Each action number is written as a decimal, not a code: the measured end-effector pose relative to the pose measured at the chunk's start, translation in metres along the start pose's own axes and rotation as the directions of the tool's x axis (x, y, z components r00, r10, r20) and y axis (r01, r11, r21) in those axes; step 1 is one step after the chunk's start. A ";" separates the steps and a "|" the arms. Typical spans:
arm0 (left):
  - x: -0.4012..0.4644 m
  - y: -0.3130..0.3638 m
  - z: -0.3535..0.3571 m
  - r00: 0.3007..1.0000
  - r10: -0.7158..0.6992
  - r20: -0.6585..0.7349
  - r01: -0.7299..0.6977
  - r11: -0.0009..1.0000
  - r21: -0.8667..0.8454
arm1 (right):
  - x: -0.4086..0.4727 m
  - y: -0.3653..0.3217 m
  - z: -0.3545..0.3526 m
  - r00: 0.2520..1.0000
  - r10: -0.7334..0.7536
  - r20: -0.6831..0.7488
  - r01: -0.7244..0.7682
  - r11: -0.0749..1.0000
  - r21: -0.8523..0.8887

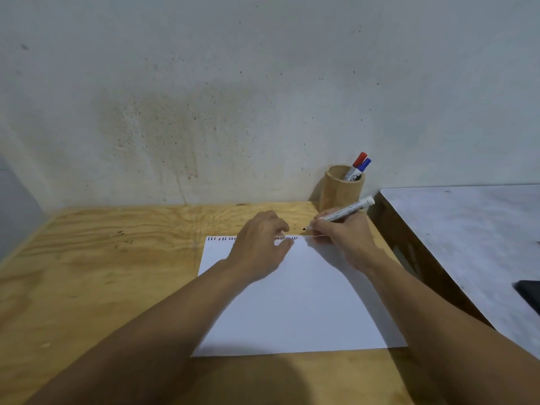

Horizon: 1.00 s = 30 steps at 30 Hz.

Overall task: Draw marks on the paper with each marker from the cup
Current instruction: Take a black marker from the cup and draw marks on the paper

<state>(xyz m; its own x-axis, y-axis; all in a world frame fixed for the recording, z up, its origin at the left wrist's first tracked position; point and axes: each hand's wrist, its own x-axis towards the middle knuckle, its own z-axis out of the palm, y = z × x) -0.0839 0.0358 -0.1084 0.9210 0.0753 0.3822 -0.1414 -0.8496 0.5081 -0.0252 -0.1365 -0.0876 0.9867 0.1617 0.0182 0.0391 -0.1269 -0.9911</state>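
A white sheet of paper [295, 299] lies on the plywood table [96, 267]. A row of short blue, red and dark marks [222, 238] runs along its far edge. My right hand [339, 233] holds an uncapped white marker [347, 211] with its black tip just above the paper's far right corner. My left hand [260, 244] rests flat on the far part of the paper, fingers spread, covering part of the row of marks. A bamboo cup [340, 190] stands by the wall, holding a red-capped marker [357, 163] and a blue-capped marker [363, 166].
A grey-topped table [467, 238] adjoins on the right, a narrow gap between it and the plywood. A dark object [530, 293] lies at its right edge. A stained wall [233, 97] rises directly behind the cup.
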 end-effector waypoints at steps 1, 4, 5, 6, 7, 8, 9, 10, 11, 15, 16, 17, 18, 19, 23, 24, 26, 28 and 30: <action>-0.002 -0.002 0.002 0.998 0.013 0.059 -0.013 1.000 0.007 | 0.000 0.001 0.002 1.000 -0.004 0.002 0.004 0.999 -0.035; -0.005 -0.008 0.007 0.994 0.031 0.104 -0.036 0.998 0.049 | -0.001 0.004 0.008 1.000 0.001 0.013 -0.001 1.000 -0.003; -0.006 -0.009 0.008 0.994 0.046 0.099 -0.052 0.997 0.061 | 0.000 0.006 0.009 1.000 -0.013 0.014 0.013 1.000 0.006; -0.006 -0.010 0.009 0.994 0.057 0.091 -0.062 0.996 0.062 | 0.001 0.009 0.010 0.999 -0.029 0.012 0.030 0.999 -0.019; -0.007 -0.011 0.009 0.995 0.065 0.082 -0.069 0.996 0.056 | 0.002 0.012 0.011 0.999 -0.044 0.011 0.045 0.997 -0.057; -0.007 -0.012 0.009 0.995 0.071 0.073 -0.075 0.996 0.051 | 0.002 0.015 0.011 0.998 -0.057 0.006 0.057 0.994 -0.093; -0.008 -0.013 0.010 0.995 0.078 0.065 -0.082 0.995 0.052 | 0.003 0.017 0.011 0.998 -0.065 0.003 0.065 0.992 -0.109; -0.009 -0.014 0.011 0.995 0.083 0.060 -0.086 0.995 0.054 | 0.003 0.019 0.010 0.997 -0.074 0.006 0.074 0.991 -0.110; -0.009 -0.014 0.012 0.995 0.087 0.055 -0.090 0.995 0.053 | 0.003 0.021 0.010 0.997 -0.083 0.008 0.084 0.991 -0.109; -0.010 -0.016 0.014 0.997 0.070 0.032 -0.071 0.997 0.023 | 0.004 0.024 0.010 0.995 -0.096 -0.003 0.095 0.989 -0.115; -0.010 -0.016 0.014 0.998 0.064 0.027 -0.065 0.998 0.017 | 0.005 0.024 0.010 0.995 -0.097 -0.005 0.096 0.988 -0.120; -0.010 -0.015 0.014 0.998 0.060 0.024 -0.060 0.998 0.012 | 0.005 0.024 0.011 0.995 -0.095 -0.008 0.093 0.987 -0.131; -0.010 -0.015 0.013 0.998 0.056 0.024 -0.056 0.998 0.010 | 0.006 0.025 0.010 0.996 -0.094 -0.009 0.092 0.986 -0.140; -0.010 -0.015 0.013 0.998 0.054 0.023 -0.055 0.998 0.009 | 0.006 0.025 0.010 0.996 -0.094 -0.008 0.092 0.985 -0.147; -0.010 -0.015 0.014 0.999 0.042 0.027 -0.043 0.999 0.008 | 0.006 0.026 0.010 0.996 -0.094 -0.002 0.093 0.980 -0.177; -0.010 -0.014 0.014 0.999 0.042 0.028 -0.042 0.999 0.011 | 0.006 0.026 0.010 0.996 -0.091 -0.002 0.089 0.980 -0.178; -0.010 -0.014 0.014 0.999 0.037 0.029 -0.037 0.999 0.006 | 0.007 0.026 0.010 0.996 -0.085 0.007 0.085 0.981 -0.176; -0.010 -0.015 0.014 0.999 0.031 0.032 -0.031 1.000 -0.002 | 0.008 0.026 0.009 0.996 -0.085 0.017 0.087 0.978 -0.189; -0.010 -0.015 0.014 0.999 0.030 0.032 -0.030 1.000 -0.001 | 0.008 0.026 0.009 0.996 -0.084 0.019 0.086 0.977 -0.198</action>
<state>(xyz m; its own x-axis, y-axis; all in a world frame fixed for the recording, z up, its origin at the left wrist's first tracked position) -0.0858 0.0403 -0.1303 0.9275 0.0330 0.3724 -0.1694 -0.8507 0.4975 -0.0175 -0.1294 -0.1145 0.9768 0.1899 0.0986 0.1539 -0.3034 -0.9403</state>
